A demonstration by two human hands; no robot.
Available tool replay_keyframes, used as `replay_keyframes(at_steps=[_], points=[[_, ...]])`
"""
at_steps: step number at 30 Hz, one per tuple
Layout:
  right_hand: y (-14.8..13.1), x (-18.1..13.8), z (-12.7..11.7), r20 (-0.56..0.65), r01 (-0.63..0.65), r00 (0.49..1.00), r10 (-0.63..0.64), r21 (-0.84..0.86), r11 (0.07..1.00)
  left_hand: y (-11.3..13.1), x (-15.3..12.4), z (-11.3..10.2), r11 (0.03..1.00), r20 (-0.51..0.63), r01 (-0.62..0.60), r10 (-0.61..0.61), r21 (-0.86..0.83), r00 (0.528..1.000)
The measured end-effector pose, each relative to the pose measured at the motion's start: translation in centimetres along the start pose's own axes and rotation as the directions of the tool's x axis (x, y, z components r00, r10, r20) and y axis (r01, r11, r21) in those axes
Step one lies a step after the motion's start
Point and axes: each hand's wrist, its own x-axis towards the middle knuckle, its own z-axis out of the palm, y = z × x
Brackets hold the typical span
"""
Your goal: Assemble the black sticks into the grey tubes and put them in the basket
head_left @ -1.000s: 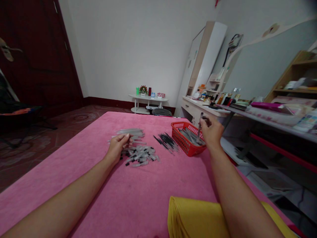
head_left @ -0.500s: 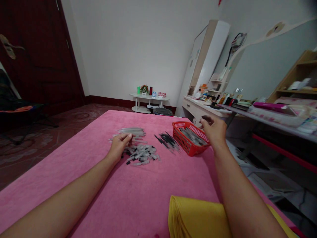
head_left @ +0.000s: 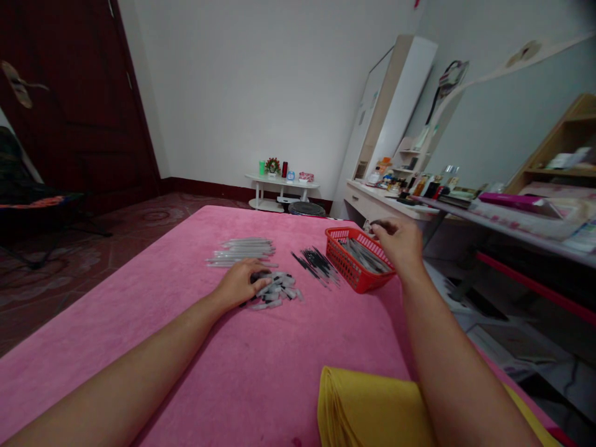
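My left hand [head_left: 243,283] reaches over a pile of pen caps [head_left: 280,288], clear plastic with black parts. Its thumb and forefinger are apart over the caps; the other fingers are partly hidden. Just beyond it lies a row of clear pen barrels [head_left: 242,249]. Black-tipped pen refills [head_left: 317,266] are heaped in the middle. A red plastic basket [head_left: 356,280] holds many slim pens or pen parts. Over its far right rim, my right hand [head_left: 399,241] is bent with curled fingers; whatever is between its fingertips is too small to make out.
Everything lies on a pink cloth-covered table [head_left: 223,372]. A folded yellow cloth [head_left: 372,406] is at the near edge, beneath my right forearm. To the right stand a cluttered dressing table [head_left: 391,202] and a shelf. A small white stand [head_left: 279,181] is by the wall.
My left hand has moved right and slightly nearer, from beside the barrels onto the caps. My right hand has shifted slightly left by the basket rim, its fingers more lowered.
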Motion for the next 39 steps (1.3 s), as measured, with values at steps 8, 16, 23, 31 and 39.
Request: replay_keyframes(at_steps=[8,16,23,31,39], points=[[2.2,-1.5,3.9,0.492,0.064,0.865,-0.102,0.093,0.994,0.0,0.0,0.0,1.000,-0.004,-0.016,0.016,0.004,1.000],[2.2,-1.3,3.3,0.496,0.117,0.868,-0.040,-0.125,0.985,-0.1,0.0,-0.1,1.000,0.008,-0.005,0.005,-0.029,1.000],[0.5,-1.0,2.4,0.373,0.112,0.927,-0.027,-0.208,0.972,0.4,-0.1,-0.3,0.998,-0.033,-0.018,0.016,-0.058,0.999],[-8.8,-8.2,5.7,0.720,0.342,0.644,-0.259,0.032,0.939,0.5,0.0,-0.2,0.998,-0.020,-0.031,0.030,-0.059,0.999],[-9.3,-12.7,8.7,0.761,0.449,0.570,-0.311,0.028,0.893,0.6,-0.1,-0.1,0.997,-0.041,-0.023,0.020,-0.074,0.999]])
